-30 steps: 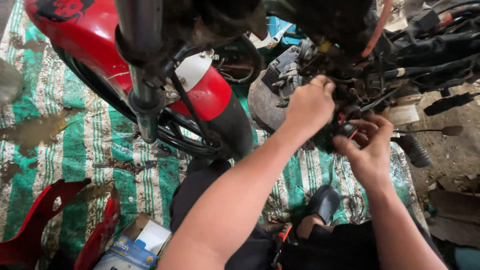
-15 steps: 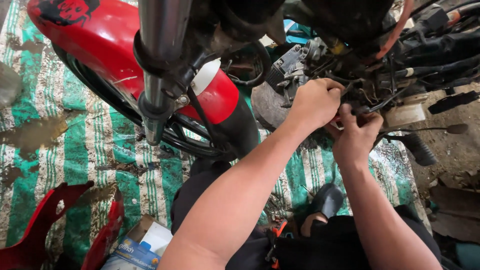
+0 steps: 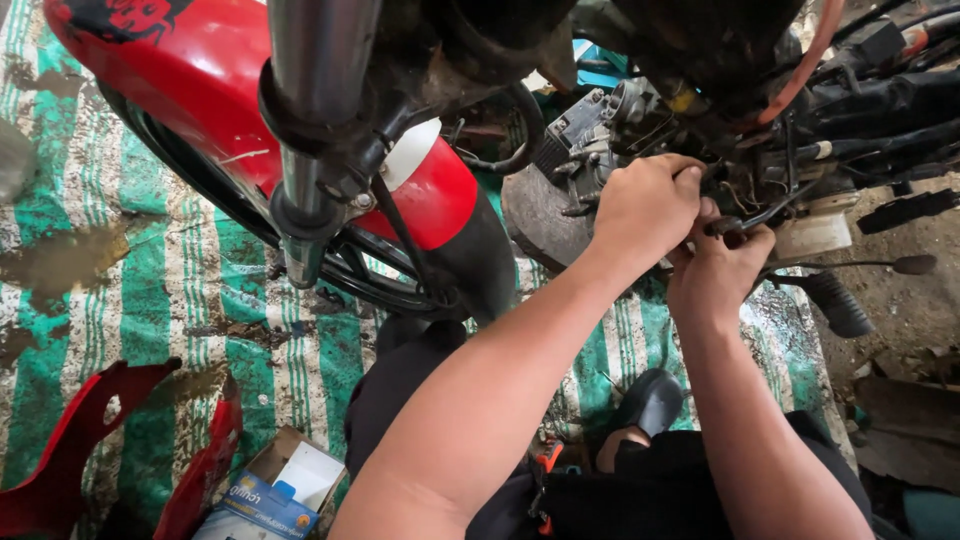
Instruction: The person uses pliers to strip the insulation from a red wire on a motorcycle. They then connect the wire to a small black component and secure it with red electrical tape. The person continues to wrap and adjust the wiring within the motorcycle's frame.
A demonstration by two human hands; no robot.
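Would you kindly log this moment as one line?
left hand: gripping engine wiring | right hand: beside it, on black cable | red fender left

- Left hand [image 3: 645, 205], upper centre-right of the frame: bare, no glove, ring or watch.
- Right hand [image 3: 715, 270], just right of it: also bare.
- Both forearms run unsleeved to the lower edge of the frame.
- Dark trousers [image 3: 420, 375], lower centre.
- A black slip-on shoe [image 3: 650, 400], lower centre-right, smooth and rounded at the toe.
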